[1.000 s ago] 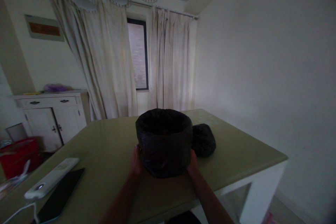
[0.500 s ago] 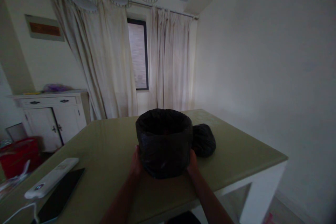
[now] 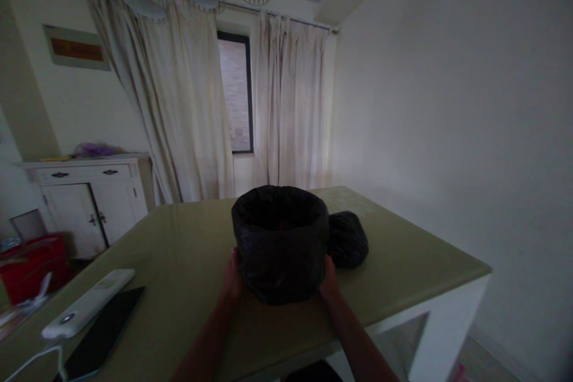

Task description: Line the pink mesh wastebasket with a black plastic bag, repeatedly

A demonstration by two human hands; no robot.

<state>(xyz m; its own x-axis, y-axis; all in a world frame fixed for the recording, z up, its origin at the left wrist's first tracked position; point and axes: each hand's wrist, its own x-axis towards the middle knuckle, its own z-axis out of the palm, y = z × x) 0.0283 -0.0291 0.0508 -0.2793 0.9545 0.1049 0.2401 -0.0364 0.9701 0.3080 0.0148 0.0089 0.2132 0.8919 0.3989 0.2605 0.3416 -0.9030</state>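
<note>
A round trash can lined with a black plastic bag (image 3: 282, 262) stands upright near the front of the table, its mouth facing up and the bag folded down over the outside. My left hand (image 3: 233, 277) presses on its left side, and my right hand (image 3: 330, 279) grips the right side. The fingers of both hands are partly hidden behind the can. Just right of it lies a bundle of black plastic bags (image 3: 348, 240), close to my right hand but apart from the fingers.
On the left of the green tabletop (image 3: 188, 250) lie a white power strip (image 3: 89, 303) with a cable and a dark phone or tablet (image 3: 105, 334). Beyond the table's left edge are a red bucket or bag (image 3: 38, 265) and a white cabinet (image 3: 85, 203). A wall rises on the right.
</note>
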